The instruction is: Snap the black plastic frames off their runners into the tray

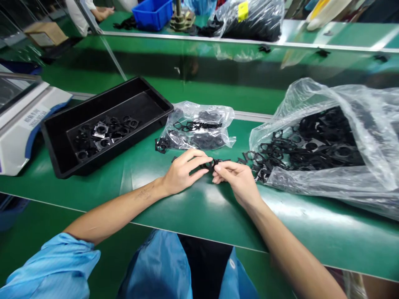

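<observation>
Past your blue smock [158,265], your left hand [182,172] and right hand [237,182] pinch a black plastic bracket [209,165] in their fingers [199,160]; grip evenly, the poly bag [311,104] just right.

Readable text: none for certain. White benchtop machine [21,128] at left edge: white label [35,117] on its sloped front, dark printed characters, skewed and too small to read. Far bench: yellow tag [243,11] on clear plastic bag [249,20], blurred, no legible print. Blue smock [158,265]: small white round badge [232,263], nothing readable. Black moulded frame [209,164] at bench centre: no marks visible at this size
</observation>
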A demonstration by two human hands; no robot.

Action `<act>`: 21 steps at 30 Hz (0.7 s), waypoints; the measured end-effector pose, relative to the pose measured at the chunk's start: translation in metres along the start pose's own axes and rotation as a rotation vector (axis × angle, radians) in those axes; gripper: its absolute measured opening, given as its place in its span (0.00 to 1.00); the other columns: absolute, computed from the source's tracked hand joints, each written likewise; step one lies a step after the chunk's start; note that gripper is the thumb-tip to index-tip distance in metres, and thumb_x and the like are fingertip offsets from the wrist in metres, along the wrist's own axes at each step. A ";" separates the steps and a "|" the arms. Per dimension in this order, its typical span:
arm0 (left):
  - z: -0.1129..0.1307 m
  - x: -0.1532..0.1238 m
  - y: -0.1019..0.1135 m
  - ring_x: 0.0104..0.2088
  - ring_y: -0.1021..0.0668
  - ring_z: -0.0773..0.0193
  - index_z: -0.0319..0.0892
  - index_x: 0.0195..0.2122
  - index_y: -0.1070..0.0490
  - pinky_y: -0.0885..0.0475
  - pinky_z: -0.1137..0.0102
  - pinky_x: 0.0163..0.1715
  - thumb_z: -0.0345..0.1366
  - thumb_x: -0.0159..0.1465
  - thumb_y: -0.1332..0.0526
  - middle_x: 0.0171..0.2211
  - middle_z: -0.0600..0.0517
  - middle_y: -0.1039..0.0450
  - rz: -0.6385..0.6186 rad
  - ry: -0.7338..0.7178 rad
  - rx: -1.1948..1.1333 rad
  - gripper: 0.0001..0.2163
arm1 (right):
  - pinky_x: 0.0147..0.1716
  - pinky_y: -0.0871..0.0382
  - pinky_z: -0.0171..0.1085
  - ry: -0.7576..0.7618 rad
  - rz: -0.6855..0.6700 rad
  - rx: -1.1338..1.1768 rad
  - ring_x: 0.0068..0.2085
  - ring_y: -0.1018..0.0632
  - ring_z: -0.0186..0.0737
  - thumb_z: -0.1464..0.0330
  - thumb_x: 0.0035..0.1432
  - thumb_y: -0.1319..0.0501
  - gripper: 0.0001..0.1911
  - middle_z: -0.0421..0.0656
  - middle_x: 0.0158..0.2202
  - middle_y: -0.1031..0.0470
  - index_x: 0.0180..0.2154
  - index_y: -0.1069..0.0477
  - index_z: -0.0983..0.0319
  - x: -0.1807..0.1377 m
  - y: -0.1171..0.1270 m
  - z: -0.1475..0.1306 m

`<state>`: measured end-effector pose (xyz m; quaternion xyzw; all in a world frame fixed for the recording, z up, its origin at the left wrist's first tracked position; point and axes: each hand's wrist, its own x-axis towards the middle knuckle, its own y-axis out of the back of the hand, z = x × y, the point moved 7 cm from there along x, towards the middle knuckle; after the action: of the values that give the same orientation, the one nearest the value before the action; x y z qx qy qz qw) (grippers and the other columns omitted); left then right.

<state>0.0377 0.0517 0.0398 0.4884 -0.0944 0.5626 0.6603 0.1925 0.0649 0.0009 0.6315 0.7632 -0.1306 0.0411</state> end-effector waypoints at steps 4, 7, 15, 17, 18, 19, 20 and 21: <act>-0.003 0.000 -0.002 0.44 0.22 0.60 0.45 0.51 0.25 0.24 0.61 0.47 0.35 0.67 0.37 0.43 0.46 0.24 -0.025 0.046 -0.024 0.12 | 0.25 0.26 0.35 0.002 -0.022 0.005 0.22 0.25 0.34 0.52 0.40 0.23 0.21 0.40 0.22 0.24 0.25 0.23 0.61 -0.001 -0.001 -0.001; -0.005 0.001 -0.002 0.44 0.22 0.60 0.44 0.51 0.24 0.24 0.61 0.47 0.35 0.66 0.36 0.43 0.46 0.25 -0.025 0.071 -0.060 0.12 | 0.25 0.27 0.34 0.001 -0.034 0.002 0.22 0.25 0.34 0.52 0.40 0.23 0.22 0.39 0.21 0.24 0.24 0.23 0.62 -0.002 -0.002 -0.002; -0.011 0.000 -0.005 0.47 0.22 0.58 0.45 0.50 0.23 0.25 0.59 0.51 0.36 0.66 0.36 0.46 0.46 0.25 -0.056 0.136 -0.140 0.12 | 0.26 0.28 0.34 0.002 -0.048 -0.001 0.22 0.26 0.33 0.50 0.40 0.24 0.23 0.39 0.20 0.25 0.24 0.24 0.62 -0.002 -0.005 -0.004; -0.012 -0.001 -0.007 0.48 0.22 0.58 0.45 0.50 0.23 0.25 0.59 0.51 0.36 0.66 0.36 0.46 0.46 0.25 -0.069 0.149 -0.153 0.12 | 0.26 0.28 0.34 -0.002 -0.053 -0.001 0.22 0.25 0.33 0.50 0.40 0.24 0.23 0.39 0.21 0.25 0.24 0.24 0.62 -0.003 -0.005 -0.003; -0.013 -0.001 -0.008 0.47 0.22 0.58 0.44 0.50 0.23 0.25 0.59 0.51 0.36 0.66 0.36 0.46 0.46 0.24 -0.074 0.155 -0.161 0.12 | 0.26 0.28 0.34 -0.002 -0.056 -0.001 0.22 0.25 0.33 0.50 0.40 0.24 0.23 0.39 0.21 0.25 0.24 0.24 0.62 -0.003 -0.005 -0.003; -0.013 -0.002 -0.008 0.47 0.22 0.59 0.44 0.50 0.23 0.25 0.59 0.51 0.36 0.66 0.35 0.45 0.45 0.24 -0.078 0.160 -0.170 0.12 | 0.26 0.28 0.34 0.001 -0.058 -0.002 0.23 0.25 0.33 0.50 0.40 0.24 0.23 0.39 0.21 0.25 0.24 0.24 0.62 -0.003 -0.005 -0.003; -0.014 -0.002 -0.009 0.47 0.22 0.59 0.44 0.50 0.23 0.25 0.59 0.51 0.36 0.66 0.35 0.45 0.45 0.24 -0.079 0.162 -0.180 0.12 | 0.26 0.28 0.34 0.006 -0.059 -0.007 0.23 0.25 0.33 0.49 0.40 0.24 0.23 0.39 0.21 0.25 0.25 0.24 0.62 -0.003 -0.005 -0.004; -0.014 -0.002 -0.009 0.47 0.21 0.59 0.44 0.50 0.22 0.25 0.59 0.51 0.37 0.66 0.35 0.45 0.45 0.23 -0.078 0.164 -0.190 0.12 | 0.27 0.28 0.34 0.011 -0.063 -0.015 0.23 0.25 0.34 0.49 0.41 0.24 0.23 0.39 0.21 0.25 0.25 0.24 0.62 -0.004 -0.005 -0.004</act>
<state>0.0383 0.0620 0.0267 0.3794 -0.0737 0.5631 0.7305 0.1885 0.0615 0.0065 0.6073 0.7840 -0.1226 0.0375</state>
